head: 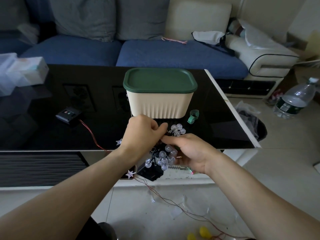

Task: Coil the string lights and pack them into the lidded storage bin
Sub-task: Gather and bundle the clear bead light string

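Fingers of the left hand pinch the string lights just before the bin, right hand cupping them, so the trailing wire may snag and uncoil.

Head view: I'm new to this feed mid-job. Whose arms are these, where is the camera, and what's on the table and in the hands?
There is no machine here. One wide-angle camera worn on a person's head looks down at their own bare arms. The left hand and the right hand together hold a bunched string of clear globe lights over the near edge of the black glass table. On the table stand a cream storage bin with its green lid still on, a small black battery box with a red wire, and a green clip. More wire trails onto the floor.
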The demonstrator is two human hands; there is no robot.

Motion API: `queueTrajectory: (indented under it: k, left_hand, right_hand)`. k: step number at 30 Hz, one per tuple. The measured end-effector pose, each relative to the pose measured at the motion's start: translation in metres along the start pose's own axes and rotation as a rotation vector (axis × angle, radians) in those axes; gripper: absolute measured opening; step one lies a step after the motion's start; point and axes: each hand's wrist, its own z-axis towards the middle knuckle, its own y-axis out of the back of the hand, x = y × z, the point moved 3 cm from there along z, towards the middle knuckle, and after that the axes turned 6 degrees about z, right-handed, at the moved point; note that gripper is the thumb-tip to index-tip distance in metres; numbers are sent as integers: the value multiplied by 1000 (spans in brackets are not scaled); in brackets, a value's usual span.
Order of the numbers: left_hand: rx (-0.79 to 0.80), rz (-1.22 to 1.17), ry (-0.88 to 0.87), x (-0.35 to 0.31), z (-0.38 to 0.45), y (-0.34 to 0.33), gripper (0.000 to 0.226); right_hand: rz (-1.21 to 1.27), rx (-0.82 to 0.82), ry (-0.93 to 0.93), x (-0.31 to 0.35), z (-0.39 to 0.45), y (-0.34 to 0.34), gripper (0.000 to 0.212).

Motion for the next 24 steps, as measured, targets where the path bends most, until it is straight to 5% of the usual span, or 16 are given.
queueTrajectory:
  k: [9, 14, 19, 24]
  left_hand:
    - [-191, -259, 1, -4, -2, 10, 56]
    - [87, -73, 76, -4, -10, -7, 27]
    - [279, -368, 236, -1, -14, -13, 23]
    - [508, -523, 348, 6, -13, -20, 27]
  right_hand:
    - [164, -44, -75, -4, 4, 4, 10]
    - [280, -48, -65, -5, 6, 6, 20]
    - [292, -114, -36, -4, 8, 7, 44]
    - [378, -116, -72, -3, 10, 7, 29]
